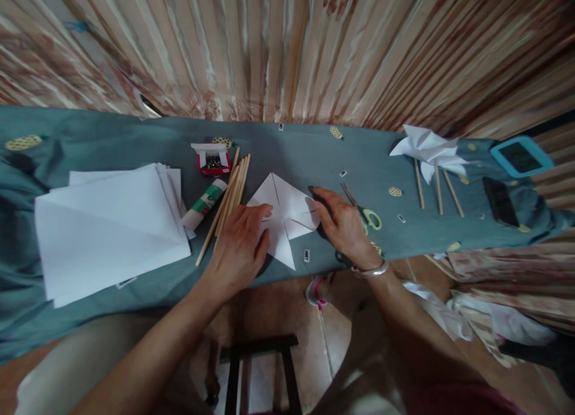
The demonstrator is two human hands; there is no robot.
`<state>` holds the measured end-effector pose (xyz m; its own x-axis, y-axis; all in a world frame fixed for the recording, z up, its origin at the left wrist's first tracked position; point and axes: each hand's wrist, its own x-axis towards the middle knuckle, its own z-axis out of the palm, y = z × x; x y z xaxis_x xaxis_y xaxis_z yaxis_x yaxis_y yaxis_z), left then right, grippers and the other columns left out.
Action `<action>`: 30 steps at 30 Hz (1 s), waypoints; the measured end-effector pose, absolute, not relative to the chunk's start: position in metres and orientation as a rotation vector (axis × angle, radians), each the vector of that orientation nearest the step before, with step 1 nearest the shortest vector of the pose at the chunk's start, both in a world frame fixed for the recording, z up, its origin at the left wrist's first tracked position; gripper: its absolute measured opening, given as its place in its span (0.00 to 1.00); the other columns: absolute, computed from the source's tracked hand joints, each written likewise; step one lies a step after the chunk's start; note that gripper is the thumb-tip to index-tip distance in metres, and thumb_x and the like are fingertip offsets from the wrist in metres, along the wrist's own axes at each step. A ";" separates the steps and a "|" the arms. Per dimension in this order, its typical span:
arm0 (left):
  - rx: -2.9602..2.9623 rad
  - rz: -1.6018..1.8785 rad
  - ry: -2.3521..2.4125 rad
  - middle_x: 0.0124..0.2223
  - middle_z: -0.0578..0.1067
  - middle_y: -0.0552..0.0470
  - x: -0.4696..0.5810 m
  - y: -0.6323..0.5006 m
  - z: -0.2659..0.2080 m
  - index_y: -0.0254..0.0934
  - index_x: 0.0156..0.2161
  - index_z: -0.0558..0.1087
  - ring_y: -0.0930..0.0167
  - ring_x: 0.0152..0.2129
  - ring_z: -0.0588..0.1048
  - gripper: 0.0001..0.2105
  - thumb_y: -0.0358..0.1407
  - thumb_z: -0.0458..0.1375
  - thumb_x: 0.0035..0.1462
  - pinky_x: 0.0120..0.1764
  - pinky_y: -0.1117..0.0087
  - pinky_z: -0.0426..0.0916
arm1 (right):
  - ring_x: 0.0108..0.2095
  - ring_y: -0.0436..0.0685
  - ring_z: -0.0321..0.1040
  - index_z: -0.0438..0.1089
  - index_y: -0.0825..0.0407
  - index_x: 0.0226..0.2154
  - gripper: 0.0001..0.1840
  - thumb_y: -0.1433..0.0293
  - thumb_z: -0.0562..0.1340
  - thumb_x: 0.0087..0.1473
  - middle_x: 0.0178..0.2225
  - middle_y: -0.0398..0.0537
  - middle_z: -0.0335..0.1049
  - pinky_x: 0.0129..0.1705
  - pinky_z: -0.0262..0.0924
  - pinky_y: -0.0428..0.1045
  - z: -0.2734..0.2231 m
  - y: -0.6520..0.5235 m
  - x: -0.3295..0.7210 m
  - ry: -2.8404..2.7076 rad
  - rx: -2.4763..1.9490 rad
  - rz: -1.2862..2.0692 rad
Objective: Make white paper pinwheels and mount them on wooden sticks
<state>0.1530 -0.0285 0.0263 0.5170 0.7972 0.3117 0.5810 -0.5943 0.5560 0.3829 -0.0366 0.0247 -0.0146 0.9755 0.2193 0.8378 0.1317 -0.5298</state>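
white paper sheet (282, 214) — slit inward from its corners — lies between left hand (240, 241) and right hand (344, 220), both touching it; i can't tell whether either grips.

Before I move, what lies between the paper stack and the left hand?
The head view shows a green-and-white tube and a bundle of wooden sticks there.

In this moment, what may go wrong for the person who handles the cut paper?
The scissors lie close beside the right hand, so it might brush against them. The wooden sticks lie loose by the left hand and could roll if nudged. The cut paper has slits running inward, so a careless pull might tear it.
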 end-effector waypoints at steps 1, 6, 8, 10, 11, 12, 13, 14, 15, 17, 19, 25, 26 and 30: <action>2.380 0.762 1.144 0.46 0.73 0.43 0.153 -0.029 0.027 0.34 0.50 0.63 0.62 0.44 0.70 0.13 0.28 0.47 0.61 0.48 0.58 0.67 | 0.54 0.63 0.68 0.69 0.56 0.52 0.21 0.63 0.53 0.63 0.52 0.58 0.72 0.58 0.60 0.60 0.025 -0.036 0.383 -1.892 -1.743 0.352; 2.403 0.734 1.153 0.47 0.72 0.43 0.151 -0.028 0.026 0.33 0.51 0.62 0.62 0.45 0.70 0.13 0.28 0.46 0.61 0.48 0.57 0.67 | 0.43 0.60 0.74 0.72 0.54 0.49 0.20 0.62 0.58 0.58 0.44 0.55 0.77 0.47 0.66 0.55 0.028 -0.033 0.386 -1.757 -1.794 0.482; 2.407 0.731 1.157 0.47 0.72 0.43 0.150 -0.028 0.025 0.33 0.51 0.62 0.61 0.46 0.70 0.14 0.28 0.46 0.61 0.48 0.57 0.67 | 0.35 0.57 0.74 0.72 0.54 0.48 0.20 0.61 0.60 0.56 0.38 0.52 0.78 0.40 0.67 0.52 0.026 -0.032 0.389 -1.668 -1.762 0.620; 2.408 0.725 1.158 0.47 0.72 0.43 0.150 -0.028 0.024 0.34 0.51 0.62 0.61 0.46 0.70 0.14 0.28 0.46 0.61 0.48 0.56 0.67 | 0.29 0.54 0.71 0.72 0.54 0.48 0.22 0.59 0.61 0.54 0.32 0.48 0.77 0.33 0.65 0.49 0.021 -0.031 0.391 -1.567 -1.672 0.825; 2.409 0.725 1.158 0.47 0.72 0.42 0.150 -0.028 0.023 0.34 0.51 0.62 0.61 0.46 0.70 0.14 0.28 0.46 0.61 0.48 0.55 0.67 | 0.27 0.52 0.69 0.72 0.54 0.48 0.24 0.58 0.62 0.52 0.30 0.46 0.76 0.30 0.63 0.48 0.019 -0.031 0.392 -1.508 -1.622 0.937; 2.411 0.728 1.159 0.47 0.72 0.42 0.149 -0.028 0.023 0.34 0.51 0.62 0.61 0.46 0.70 0.14 0.28 0.47 0.60 0.49 0.55 0.67 | 0.25 0.51 0.68 0.72 0.53 0.47 0.24 0.57 0.63 0.50 0.27 0.44 0.75 0.28 0.62 0.47 0.017 -0.031 0.393 -1.443 -1.579 1.040; 2.411 0.732 1.158 0.48 0.72 0.42 0.149 -0.028 0.023 0.34 0.51 0.62 0.61 0.46 0.70 0.14 0.28 0.47 0.60 0.49 0.55 0.66 | 0.23 0.50 0.66 0.73 0.52 0.46 0.24 0.57 0.64 0.48 0.26 0.43 0.75 0.26 0.61 0.47 0.015 -0.032 0.393 -1.376 -1.547 1.123; 2.408 0.743 1.156 0.48 0.72 0.42 0.148 -0.028 0.023 0.34 0.51 0.62 0.61 0.46 0.70 0.14 0.28 0.47 0.60 0.49 0.55 0.66 | 0.23 0.50 0.66 0.74 0.51 0.45 0.23 0.58 0.66 0.46 0.25 0.41 0.74 0.26 0.60 0.47 0.014 -0.032 0.393 -1.308 -1.523 1.176; 2.399 0.754 1.156 0.48 0.72 0.42 0.147 -0.028 0.023 0.34 0.51 0.62 0.61 0.46 0.70 0.14 0.28 0.47 0.60 0.50 0.55 0.66 | 0.23 0.50 0.66 0.75 0.51 0.43 0.22 0.59 0.67 0.45 0.25 0.41 0.74 0.26 0.60 0.47 0.014 -0.033 0.393 -1.240 -1.506 1.197; 2.370 0.773 1.168 0.49 0.71 0.42 0.146 -0.027 0.023 0.34 0.52 0.62 0.62 0.47 0.70 0.14 0.29 0.47 0.61 0.50 0.56 0.66 | 0.23 0.50 0.67 0.76 0.51 0.39 0.19 0.60 0.69 0.42 0.25 0.41 0.75 0.27 0.62 0.47 0.014 -0.034 0.396 -1.101 -1.491 1.156; 2.341 0.793 1.199 0.49 0.71 0.43 0.145 -0.026 0.022 0.35 0.52 0.62 0.62 0.47 0.70 0.14 0.30 0.48 0.61 0.51 0.56 0.66 | 0.24 0.51 0.68 0.77 0.51 0.36 0.18 0.61 0.69 0.40 0.26 0.43 0.76 0.28 0.63 0.48 0.015 -0.035 0.401 -0.963 -1.495 1.057; 2.280 0.754 1.231 0.49 0.71 0.42 0.145 -0.027 0.018 0.34 0.54 0.61 0.64 0.43 0.73 0.16 0.33 0.49 0.61 0.49 0.57 0.68 | 0.24 0.51 0.68 0.76 0.51 0.33 0.18 0.63 0.70 0.36 0.26 0.43 0.76 0.26 0.62 0.47 0.021 -0.049 0.406 -0.770 -1.533 0.998; 2.275 0.739 1.236 0.48 0.72 0.42 0.145 -0.028 0.017 0.34 0.54 0.61 0.64 0.42 0.73 0.17 0.33 0.49 0.61 0.50 0.57 0.68 | 0.22 0.50 0.66 0.76 0.51 0.35 0.19 0.63 0.70 0.36 0.24 0.42 0.75 0.25 0.61 0.47 0.021 -0.054 0.403 -0.786 -1.543 1.037; 2.276 0.698 1.252 0.46 0.72 0.44 0.146 -0.028 0.017 0.34 0.56 0.59 0.64 0.43 0.73 0.19 0.33 0.50 0.60 0.51 0.56 0.67 | 0.17 0.47 0.59 0.72 0.52 0.41 0.24 0.60 0.69 0.41 0.17 0.35 0.66 0.20 0.56 0.44 0.020 -0.077 0.392 -0.996 -1.606 1.124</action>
